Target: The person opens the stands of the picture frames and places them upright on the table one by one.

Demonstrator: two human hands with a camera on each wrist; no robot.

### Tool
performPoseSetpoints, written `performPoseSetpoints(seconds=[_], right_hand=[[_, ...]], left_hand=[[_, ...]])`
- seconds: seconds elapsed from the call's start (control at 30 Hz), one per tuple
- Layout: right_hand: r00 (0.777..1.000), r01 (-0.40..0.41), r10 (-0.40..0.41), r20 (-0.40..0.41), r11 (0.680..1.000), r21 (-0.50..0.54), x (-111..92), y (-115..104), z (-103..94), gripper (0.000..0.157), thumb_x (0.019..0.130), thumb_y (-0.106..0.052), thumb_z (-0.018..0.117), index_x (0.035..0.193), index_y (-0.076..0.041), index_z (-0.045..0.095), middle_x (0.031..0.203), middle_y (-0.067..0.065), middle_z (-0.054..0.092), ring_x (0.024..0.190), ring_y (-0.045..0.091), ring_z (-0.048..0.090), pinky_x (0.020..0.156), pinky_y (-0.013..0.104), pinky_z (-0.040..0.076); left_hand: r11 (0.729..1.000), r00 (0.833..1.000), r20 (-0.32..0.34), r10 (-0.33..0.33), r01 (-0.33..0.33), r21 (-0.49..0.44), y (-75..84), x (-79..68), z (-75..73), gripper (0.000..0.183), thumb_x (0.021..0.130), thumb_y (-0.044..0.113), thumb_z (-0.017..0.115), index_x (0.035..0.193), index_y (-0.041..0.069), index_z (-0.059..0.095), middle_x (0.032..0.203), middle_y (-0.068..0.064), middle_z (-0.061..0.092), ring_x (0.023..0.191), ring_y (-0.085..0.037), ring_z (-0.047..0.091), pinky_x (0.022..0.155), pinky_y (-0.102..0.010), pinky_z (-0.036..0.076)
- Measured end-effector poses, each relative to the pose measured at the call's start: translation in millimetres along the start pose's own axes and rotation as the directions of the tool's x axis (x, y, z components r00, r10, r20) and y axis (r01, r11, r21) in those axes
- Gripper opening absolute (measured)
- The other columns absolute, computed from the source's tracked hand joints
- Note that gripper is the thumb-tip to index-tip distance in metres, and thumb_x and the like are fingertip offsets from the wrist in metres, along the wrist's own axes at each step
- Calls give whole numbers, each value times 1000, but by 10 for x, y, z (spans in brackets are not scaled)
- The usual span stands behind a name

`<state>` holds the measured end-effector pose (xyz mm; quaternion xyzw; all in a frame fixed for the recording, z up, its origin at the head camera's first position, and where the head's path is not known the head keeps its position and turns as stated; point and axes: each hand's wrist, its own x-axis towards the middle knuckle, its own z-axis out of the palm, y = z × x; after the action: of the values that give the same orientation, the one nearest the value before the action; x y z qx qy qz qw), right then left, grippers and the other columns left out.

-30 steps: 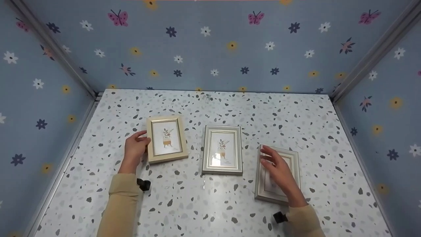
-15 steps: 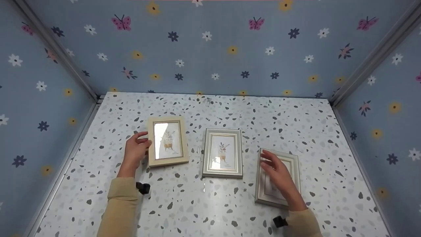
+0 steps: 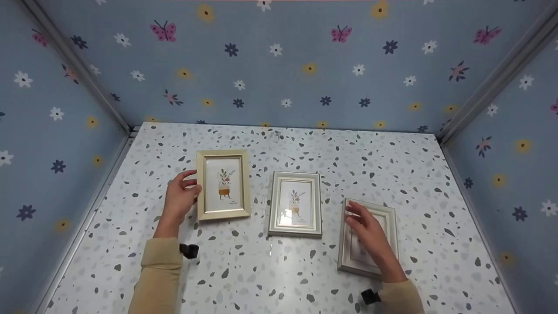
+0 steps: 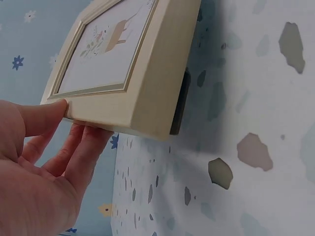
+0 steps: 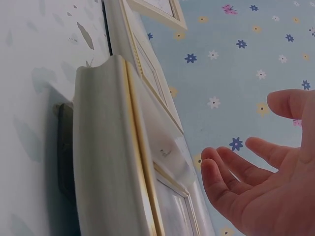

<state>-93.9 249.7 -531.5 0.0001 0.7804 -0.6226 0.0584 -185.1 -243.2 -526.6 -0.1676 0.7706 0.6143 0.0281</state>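
Note:
A cream picture frame (image 3: 223, 215) with a potted-plant print is at the left in the head view. My left hand (image 3: 181, 196) pinches its left edge, thumb at the front and fingers beneath, as the left wrist view shows. The frame is tilted, and a gap separates it from the tabletop there. My right hand (image 3: 370, 231) is over a silver picture frame (image 3: 390, 218) on the right. In the right wrist view the right hand (image 5: 266, 182) has loosely bent fingers and stands apart from that frame. Its print is partly hidden by the hand.
Between the two hands lies another silver picture frame (image 3: 295, 231) with the same print. All rest on a white speckled tabletop (image 3: 244, 279). Blue floral panels (image 3: 279, 65) enclose the back and both sides.
The cream frame has tipped in my left hand, its far edge rising, and the glare has left its glass. My right hand stays over the right silver frame. The head view has shifted slightly.

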Motion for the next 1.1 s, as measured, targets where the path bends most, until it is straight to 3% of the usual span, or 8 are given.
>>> performPoseSetpoints(seconds=[0.27,0.67,0.87,1.1], right_hand=[[1000,-1,1,-5,1000,-11,-17,-7,11,51,103,-19,57,150,-5,41,146,18,48,130,31,49,98,25,44],[1000,-7,7,8,1000,8,-5,-17,32,51,103,-15,55,150,-3,39,148,20,45,132,34,47,98,21,43],[1000,10,-10,3,999,39,-40,-46,76,50,102,-15,59,147,-3,44,141,20,51,127,31,54,94,25,48],[1000,25,-25,0,999,46,-58,-100,130,49,101,-14,60,146,-4,46,139,19,54,124,29,56,93,26,49]], left_hand=[[995,996,4,89,-89,-40,90,-70,44,51,99,-2,54,147,14,45,129,-17,57,108,-25,61,78,-29,57],[982,987,12,160,-158,-103,246,-231,121,49,100,-1,54,145,15,46,130,-15,57,107,-24,61,79,-33,57],[966,976,-8,216,-215,-140,275,-280,180,45,99,-1,56,141,14,50,126,-14,59,102,-23,63,72,-29,56],[945,966,0,259,-253,-205,291,-351,267,44,100,-1,56,141,14,50,127,-15,59,106,-24,64,72,-29,57]])
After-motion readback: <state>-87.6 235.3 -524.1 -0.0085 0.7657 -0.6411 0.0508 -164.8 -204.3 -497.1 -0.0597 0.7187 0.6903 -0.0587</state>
